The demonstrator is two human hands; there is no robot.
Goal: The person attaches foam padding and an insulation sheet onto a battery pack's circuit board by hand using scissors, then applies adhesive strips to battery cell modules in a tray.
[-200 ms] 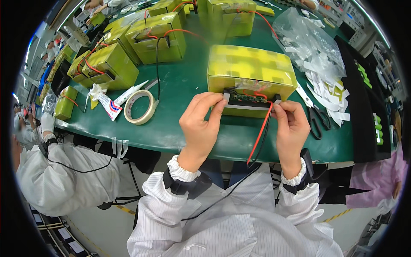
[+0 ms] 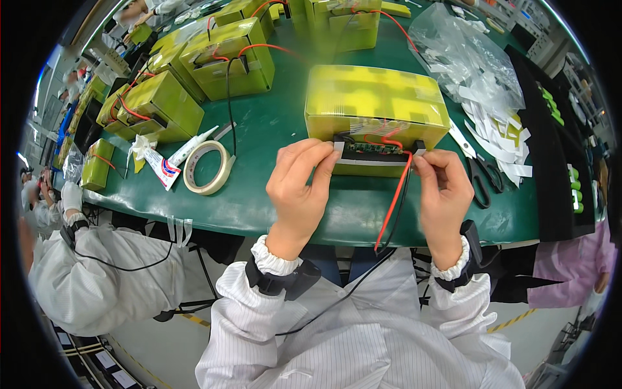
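The yellow pack [image 2: 376,97] sits near the front edge of the green table [image 2: 259,211], circuit board [image 2: 372,149] facing that edge. The left hand [image 2: 295,188] pinches one end of a pale strip [image 2: 372,162] running below the board; the right hand [image 2: 446,188] pinches the other.

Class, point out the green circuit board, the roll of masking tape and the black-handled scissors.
Green circuit board [image 2: 370,149]: head view, middle of its component-covered face.
Roll of masking tape [image 2: 206,189]: head view, near side of its ring.
Black-handled scissors [image 2: 474,163]: head view, where the handles meet below the blades.
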